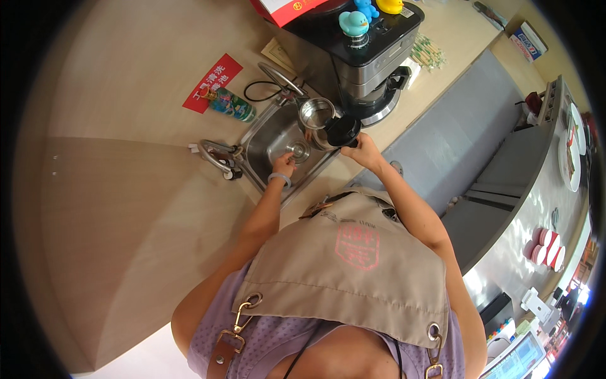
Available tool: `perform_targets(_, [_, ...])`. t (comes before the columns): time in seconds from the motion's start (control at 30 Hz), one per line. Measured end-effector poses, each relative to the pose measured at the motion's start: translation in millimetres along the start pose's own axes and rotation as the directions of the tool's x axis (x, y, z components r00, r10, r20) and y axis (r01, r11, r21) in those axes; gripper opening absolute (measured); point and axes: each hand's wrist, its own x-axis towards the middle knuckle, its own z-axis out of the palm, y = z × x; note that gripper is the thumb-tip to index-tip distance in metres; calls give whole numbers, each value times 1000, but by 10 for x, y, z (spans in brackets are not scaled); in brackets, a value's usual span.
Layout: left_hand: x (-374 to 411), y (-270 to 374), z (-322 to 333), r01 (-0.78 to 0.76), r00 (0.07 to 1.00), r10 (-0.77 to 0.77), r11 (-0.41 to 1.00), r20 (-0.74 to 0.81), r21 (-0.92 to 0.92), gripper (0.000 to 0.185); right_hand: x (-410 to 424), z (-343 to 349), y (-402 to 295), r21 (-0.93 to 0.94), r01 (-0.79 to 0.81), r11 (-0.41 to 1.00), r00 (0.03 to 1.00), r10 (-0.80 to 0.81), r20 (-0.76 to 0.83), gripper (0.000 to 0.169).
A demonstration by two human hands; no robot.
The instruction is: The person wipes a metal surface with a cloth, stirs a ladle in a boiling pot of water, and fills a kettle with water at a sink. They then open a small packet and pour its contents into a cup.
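My right hand (pixel 363 152) grips the black handle of a stainless-steel pot (pixel 310 116) with a black lid (pixel 343 131). The pot tilts over the right side of a small steel sink (pixel 265 137), its open mouth showing a shiny inside. Down in the basin, close to the round drain strainer (pixel 298 150), is my left hand (pixel 285 166), with its fingers drawn together. Whether anything small is between those fingers cannot be made out. A pale bangle (pixel 280 179) circles the left wrist. One curved faucet (pixel 279 78) rises behind the basin, another (pixel 215 154) at its left.
Just right of the sink stands a coffee machine (pixel 374 52) with a toy duck (pixel 353 23) on top. A patterned bottle (pixel 233 105) sits by a red sign (pixel 212 84) bearing writing. Across a grey-floored aisle runs a steel counter (pixel 525 203) with plates (pixel 569 161) and stacked cups (pixel 548 248).
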Motion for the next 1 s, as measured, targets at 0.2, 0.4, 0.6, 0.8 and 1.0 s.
perform_targets(0.2, [-139, 61, 134, -34, 997, 36, 999, 75, -22, 33, -112, 5, -65, -41, -42, 998, 999, 42, -11, 31])
perform_targets(0.4, [-394, 268, 187, -22, 970, 29, 999, 242, -32, 41, -148, 58, -22, -19, -12, 1000, 999, 12, -40, 30])
perform_targets(0.6, [-347, 177, 196, -75, 965, 74, 997, 253, -9, 45, -141, 94, 32, 24, 7, 1000, 998, -6, -62, 30])
perform_targets(0.8, [-297, 73, 234, -140, 962, 133, 990, 239, 16, 41, -143, 120, 43, 48, 34, 998, 996, -30, -78, 30])
perform_targets(1.0, [-297, 111, 234, -130, 967, 118, 991, 228, 39, 39, -143, 186, 128, 40, 38, 998, 992, -33, -125, 30])
